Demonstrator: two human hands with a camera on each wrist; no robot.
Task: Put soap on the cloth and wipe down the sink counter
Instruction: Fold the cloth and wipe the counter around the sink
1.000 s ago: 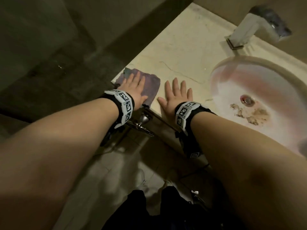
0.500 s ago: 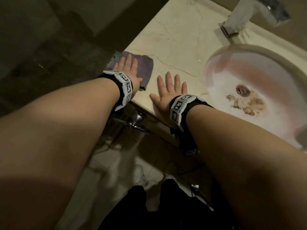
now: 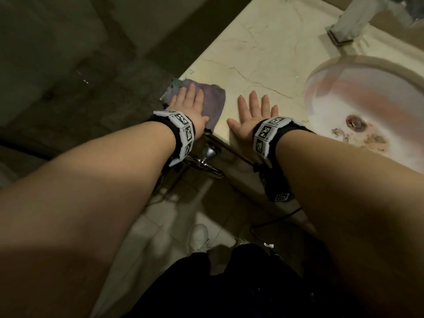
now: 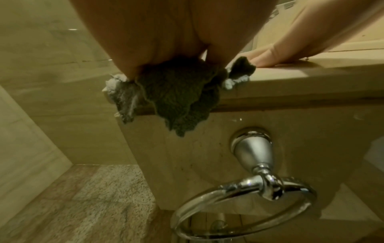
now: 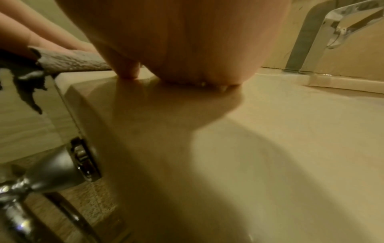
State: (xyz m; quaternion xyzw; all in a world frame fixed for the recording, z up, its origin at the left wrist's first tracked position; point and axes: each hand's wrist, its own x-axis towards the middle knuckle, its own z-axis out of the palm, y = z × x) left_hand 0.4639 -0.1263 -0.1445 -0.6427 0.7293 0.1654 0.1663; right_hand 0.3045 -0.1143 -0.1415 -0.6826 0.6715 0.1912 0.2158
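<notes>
A purple cloth (image 3: 214,99) lies at the front left corner of the cream marble counter (image 3: 259,56). My left hand (image 3: 190,101) presses flat on the cloth with straight fingers. In the left wrist view the cloth (image 4: 176,92) hangs over the counter's front edge under my palm. My right hand (image 3: 254,109) rests flat on the bare counter just right of the cloth, fingers spread. The right wrist view shows that palm (image 5: 187,49) down on the counter (image 5: 280,106), with the cloth (image 5: 72,60) at the left. No soap is in view.
The round white basin (image 3: 371,106) with brown debris near its drain (image 3: 356,122) lies to the right. A chrome faucet (image 3: 358,17) stands behind it. A chrome towel ring (image 4: 259,189) hangs on the cabinet front below the cloth. The tiled floor lies left of the counter's end.
My left hand and the cloth have stayed at the counter's front left corner, shifting only slightly. The right hand stays flat beside them. The head camera has moved a little.
</notes>
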